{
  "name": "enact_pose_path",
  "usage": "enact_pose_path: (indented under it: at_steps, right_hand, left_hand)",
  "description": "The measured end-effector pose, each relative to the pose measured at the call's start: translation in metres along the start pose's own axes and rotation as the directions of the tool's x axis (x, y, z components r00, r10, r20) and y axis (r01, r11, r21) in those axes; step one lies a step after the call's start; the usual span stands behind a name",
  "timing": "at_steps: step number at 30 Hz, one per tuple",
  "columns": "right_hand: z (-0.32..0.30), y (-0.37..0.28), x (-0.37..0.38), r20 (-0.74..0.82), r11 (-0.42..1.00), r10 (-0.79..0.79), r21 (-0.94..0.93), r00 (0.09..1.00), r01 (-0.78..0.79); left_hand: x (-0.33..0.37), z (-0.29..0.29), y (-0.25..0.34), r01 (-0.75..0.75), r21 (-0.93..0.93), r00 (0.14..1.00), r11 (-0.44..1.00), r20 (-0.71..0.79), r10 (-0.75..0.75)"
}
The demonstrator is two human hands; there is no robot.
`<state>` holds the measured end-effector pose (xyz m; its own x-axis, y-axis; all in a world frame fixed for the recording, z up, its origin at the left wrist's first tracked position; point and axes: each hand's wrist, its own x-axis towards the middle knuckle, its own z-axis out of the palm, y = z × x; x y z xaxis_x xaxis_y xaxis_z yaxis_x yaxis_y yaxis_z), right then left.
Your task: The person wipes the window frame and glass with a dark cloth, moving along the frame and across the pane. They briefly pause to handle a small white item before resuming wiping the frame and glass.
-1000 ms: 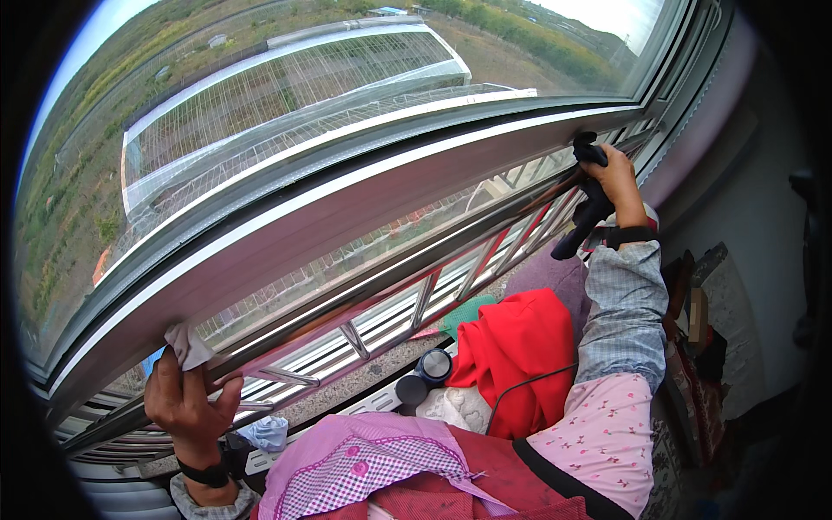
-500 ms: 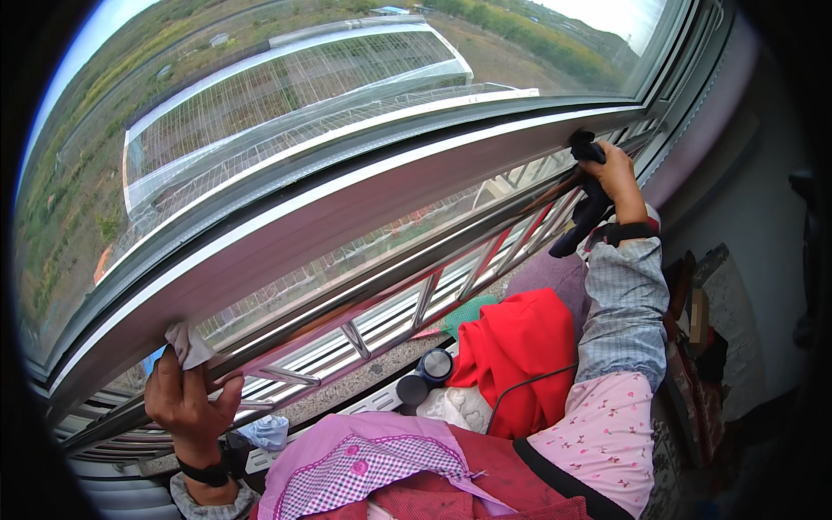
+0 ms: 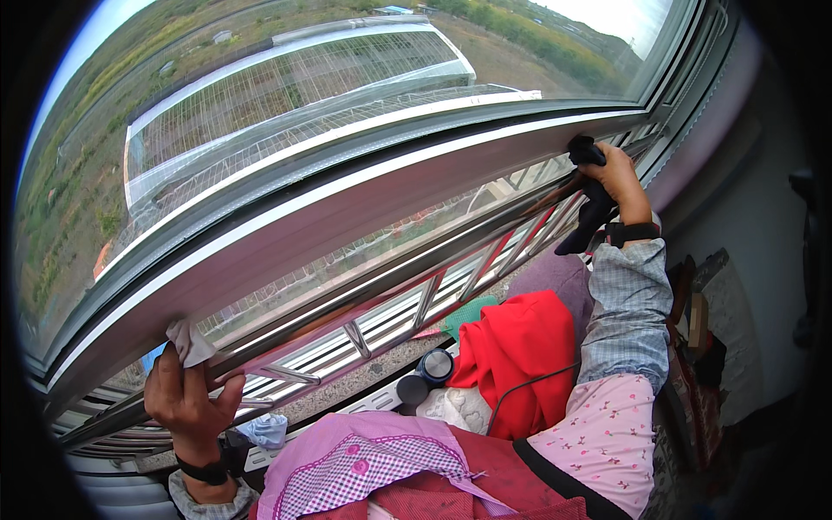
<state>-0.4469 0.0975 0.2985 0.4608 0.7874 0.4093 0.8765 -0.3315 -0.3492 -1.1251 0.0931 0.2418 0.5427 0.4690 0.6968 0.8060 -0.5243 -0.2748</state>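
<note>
Cloth, black (image 3: 594,217): soft, bunched at top, is trailing a loose tail below the window frame's (image 3: 347,204) lower edge, near its right corner.
Cloth, pale grey (image 3: 191,343): small, crumpled, is sitting at that same edge, toward the left corner.
Railing (image 3: 431,301): shiny metal, is running along the window beneath the frame, standing between my body and the outdoors.
Nearby: red fabric (image 3: 520,355), a black cable (image 3: 529,381) crossing it; dark-blue-lidded jar (image 3: 435,367) standing just beside; pale blue crumpled item (image 3: 264,431) lying farther left.
Right hand (image 3: 617,173): I am closing it around the black cloth.
Left hand (image 3: 192,403): I am gripping the grey cloth with curled fingers, thumb standing apart.
</note>
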Motion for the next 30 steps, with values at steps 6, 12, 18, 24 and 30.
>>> enact_pose_path:
  at_steps: [6, 12, 18, 24, 30]
  right_hand:
    - [0.001, 0.000, -0.010, -0.043, 0.997, 0.035, 0.069, 0.998, -0.032]
    - [0.000, 0.001, -0.017, -0.067, 0.997, 0.046, 0.060, 0.997, -0.042]
    - [0.003, -0.002, -0.019, -0.031, 0.992, -0.008, 0.128, 0.999, 0.012]
    - [0.002, -0.007, -0.015, 0.002, 0.993, 0.001, 0.122, 1.000, -0.001]
    - [0.000, -0.010, -0.017, -0.006, 0.997, 0.009, 0.079, 1.000, -0.009]
  left_hand:
    - [-0.001, 0.001, 0.000, 0.008, 0.009, 1.000, 1.000, 0.008, -0.008]
    - [-0.004, 0.001, -0.001, 0.022, 0.021, 0.999, 1.000, 0.033, -0.023]
    - [-0.004, 0.001, 0.000, 0.035, 0.010, 0.999, 0.999, 0.038, -0.035]
    - [-0.001, 0.001, 0.002, 0.021, 0.015, 1.000, 1.000, 0.009, -0.021]
    - [-0.001, 0.001, 0.001, 0.019, 0.006, 1.000, 1.000, 0.005, -0.019]
